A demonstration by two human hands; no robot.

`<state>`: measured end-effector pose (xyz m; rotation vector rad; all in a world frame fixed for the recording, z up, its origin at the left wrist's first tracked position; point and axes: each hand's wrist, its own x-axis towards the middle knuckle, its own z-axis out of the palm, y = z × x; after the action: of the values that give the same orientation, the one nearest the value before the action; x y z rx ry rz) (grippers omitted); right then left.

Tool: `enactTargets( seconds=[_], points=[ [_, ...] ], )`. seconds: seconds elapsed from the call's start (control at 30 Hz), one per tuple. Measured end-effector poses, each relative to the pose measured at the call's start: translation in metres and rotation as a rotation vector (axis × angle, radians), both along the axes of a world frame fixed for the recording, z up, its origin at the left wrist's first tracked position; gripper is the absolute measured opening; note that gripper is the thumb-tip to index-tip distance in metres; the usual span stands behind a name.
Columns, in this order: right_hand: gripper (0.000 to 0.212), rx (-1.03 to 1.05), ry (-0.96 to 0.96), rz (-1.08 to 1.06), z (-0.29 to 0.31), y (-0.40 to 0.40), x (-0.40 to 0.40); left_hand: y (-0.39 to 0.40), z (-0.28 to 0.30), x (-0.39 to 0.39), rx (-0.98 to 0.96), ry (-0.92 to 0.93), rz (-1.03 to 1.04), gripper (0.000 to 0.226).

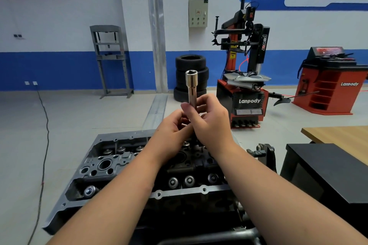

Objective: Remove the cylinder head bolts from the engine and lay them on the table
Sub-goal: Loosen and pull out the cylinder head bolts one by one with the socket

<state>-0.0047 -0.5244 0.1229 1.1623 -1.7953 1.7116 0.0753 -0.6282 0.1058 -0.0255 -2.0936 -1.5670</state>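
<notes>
The left hand [175,123] and right hand [211,123] meet above the engine [139,169], both closed around the lower end of a long socket [191,85] standing upright between them, open end up. The worktop [338,137] lies well right.
</notes>
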Motion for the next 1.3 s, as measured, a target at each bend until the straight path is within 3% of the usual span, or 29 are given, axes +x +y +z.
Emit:
enactTargets(
  seconds=[0.1, 0.27, 0.37, 0.6, 0.73, 0.87, 1.17, 1.3],
  points=[
    [0.015, -0.006, 0.048, 0.008, -0.0011, -0.0008, 0.0012, -0.0009, -0.001, 0.0002, 0.031, 0.0, 0.016, 0.023],
    [0.034, 0.013, 0.0, 0.042, -0.0012, 0.0004, -0.0005, -0.0011, -0.0013, 0.0, 0.004, -0.046, 0.015, 0.031],
    [0.023, 0.002, -0.007, 0.046, 0.0003, 0.0014, -0.0002, -0.001, -0.001, -0.0006, -0.006, -0.039, 0.008, 0.028],
    [0.021, 0.008, 0.02, 0.025, -0.0011, -0.0001, -0.0019, -0.0013, -0.001, -0.0004, 0.026, -0.015, -0.002, 0.028],
    [0.037, 0.036, 0.027, 0.056, -0.0033, -0.0022, -0.0015, 0.0007, -0.0002, 0.0008, -0.004, -0.038, -0.019, 0.025],
    [0.015, 0.019, 0.028, 0.03, -0.0013, -0.0011, -0.0018, 0.0002, 0.0005, 0.0012, -0.016, -0.024, -0.005, 0.025],
    [0.037, 0.07, 0.045, 0.014, -0.0047, -0.0032, -0.0012, 0.0015, 0.0002, 0.0015, 0.004, -0.041, -0.002, 0.023],
    [0.021, 0.037, 0.047, 0.012, -0.0025, -0.002, 0.0002, 0.0013, 0.0012, 0.0022, -0.036, -0.035, 0.018, 0.022]
  ],
)
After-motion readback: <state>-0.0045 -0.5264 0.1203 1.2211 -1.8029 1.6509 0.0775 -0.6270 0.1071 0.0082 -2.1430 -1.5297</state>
